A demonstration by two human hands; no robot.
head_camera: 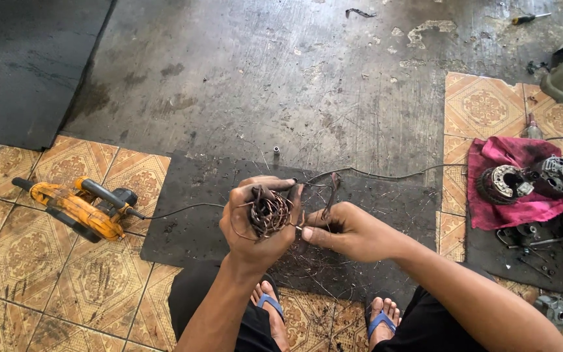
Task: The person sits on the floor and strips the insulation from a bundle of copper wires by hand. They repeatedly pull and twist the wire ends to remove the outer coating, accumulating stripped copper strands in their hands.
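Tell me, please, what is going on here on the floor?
A seated person holds a tangled wire bundle in the left hand, while the right hand pinches strands at its side. They work over a black mat. A yellow power tool lies to the left; motor parts rest on a pink cloth to the right.

The tiled floor [8, 261] bears a yellow power tool [76, 207], black mat [184, 215] and pink rag [513, 189].
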